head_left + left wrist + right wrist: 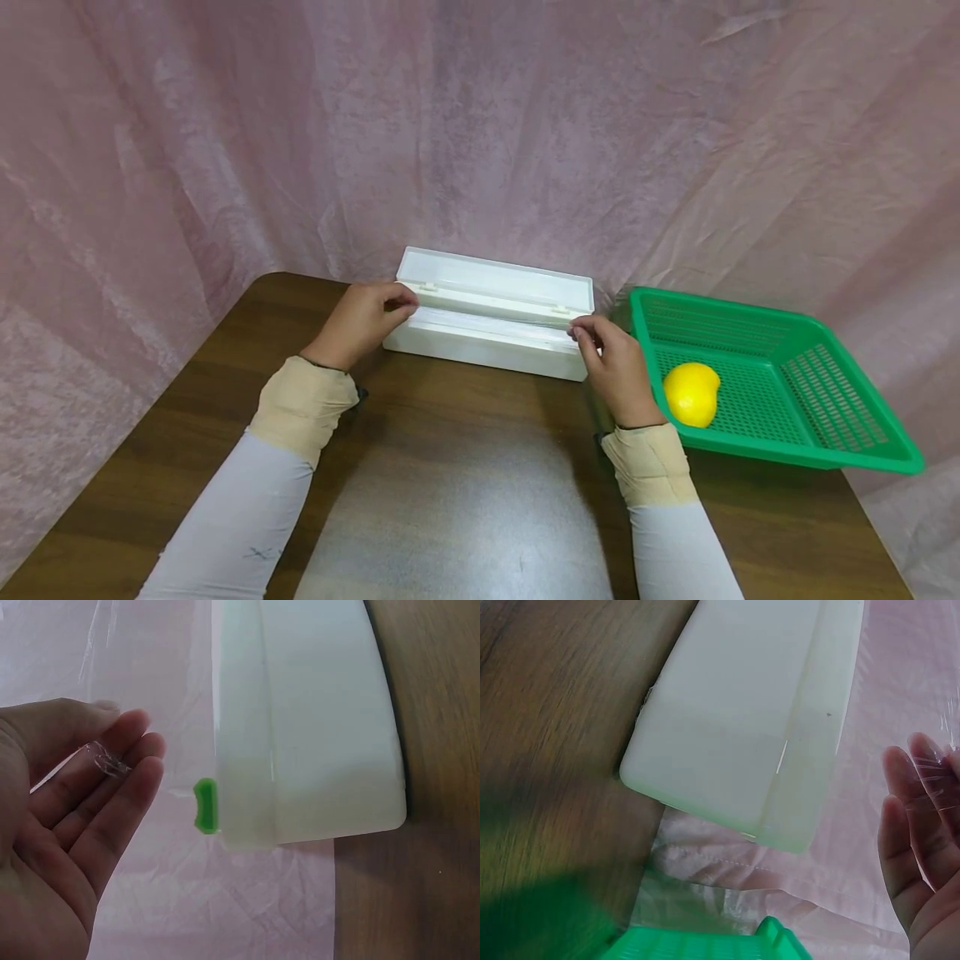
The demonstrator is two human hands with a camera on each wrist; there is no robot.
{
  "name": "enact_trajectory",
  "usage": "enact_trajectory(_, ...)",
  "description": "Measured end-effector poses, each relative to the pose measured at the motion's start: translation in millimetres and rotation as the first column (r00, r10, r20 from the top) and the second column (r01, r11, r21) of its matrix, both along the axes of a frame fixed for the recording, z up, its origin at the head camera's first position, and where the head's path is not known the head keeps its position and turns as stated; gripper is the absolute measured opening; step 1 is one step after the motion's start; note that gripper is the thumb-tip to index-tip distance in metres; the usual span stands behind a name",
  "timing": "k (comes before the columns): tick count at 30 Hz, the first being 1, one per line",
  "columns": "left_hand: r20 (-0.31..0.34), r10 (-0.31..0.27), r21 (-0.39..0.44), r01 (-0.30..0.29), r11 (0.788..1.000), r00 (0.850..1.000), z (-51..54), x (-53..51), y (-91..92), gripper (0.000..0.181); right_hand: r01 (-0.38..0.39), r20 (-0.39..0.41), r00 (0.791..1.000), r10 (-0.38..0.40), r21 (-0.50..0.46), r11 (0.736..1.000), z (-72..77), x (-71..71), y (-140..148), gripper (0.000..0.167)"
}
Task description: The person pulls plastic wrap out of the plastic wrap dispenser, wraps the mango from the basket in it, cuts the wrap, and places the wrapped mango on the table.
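A long white cling film dispenser (486,354) stands at the back of the table with its lid (495,277) raised. At its left end my left hand (363,323) pinches clear film (109,759) between thumb and fingers. My right hand (618,371) is at the opposite end, its thumb and fingertips together on the film. Clear film (930,766) lies across those fingers in the right wrist view, where the thumb is out of frame. A green piece (205,806) sticks out from the dispenser's edge in the left wrist view.
To the right a green plastic basket (873,458) overhangs the table's edge, close beside my right wrist. A yellow lemon (692,394) lies inside it at the left. The brown wooden table (457,433) ends at a pink curtain (495,125) behind the dispenser.
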State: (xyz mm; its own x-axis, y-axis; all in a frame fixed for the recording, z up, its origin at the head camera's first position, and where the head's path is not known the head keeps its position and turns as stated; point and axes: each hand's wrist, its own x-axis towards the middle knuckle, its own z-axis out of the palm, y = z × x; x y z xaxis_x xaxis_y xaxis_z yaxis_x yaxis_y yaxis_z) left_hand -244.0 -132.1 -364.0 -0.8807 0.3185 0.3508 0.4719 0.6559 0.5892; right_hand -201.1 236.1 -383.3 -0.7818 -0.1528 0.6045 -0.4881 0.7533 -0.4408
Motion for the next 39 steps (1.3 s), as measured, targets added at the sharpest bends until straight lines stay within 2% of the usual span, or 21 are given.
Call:
enact_trajectory(9,0.081,-0.009,0.059,0.004,0.998,0.997,7.4,3.0,-7.4,0.021,-0.001,-0.022,1.000,0.001,-0.023,1.000,1.2,2.5,0,0.011)
enact_trajectory(17,0.114,-0.010,0.091,0.000,0.996,0.993,14.4,8.5,-13.0,0.023,-0.037,-0.039,0.999,0.035,-0.043,0.998,6.7,1.4,-3,0.013)
enact_trajectory(21,0.118,-0.004,0.109,-0.009,0.994,0.993,16.0,8.7,-14.6,0.024,-0.050,-0.051,0.998,0.047,-0.059,0.997,7.8,1.3,-4,0.013)
enact_trajectory(31,0.077,0.016,0.141,-0.027,0.990,0.997,19.6,10.1,-12.1,0.024,-0.060,-0.085,0.995,0.054,-0.073,0.996,12.2,1.7,-4,0.012)
enact_trajectory(39,0.091,0.015,0.153,-0.029,0.988,0.996,19.3,15.7,-8.6,0.026,-0.050,-0.116,0.992,0.042,-0.063,0.997,11.9,6.0,-1,0.011)
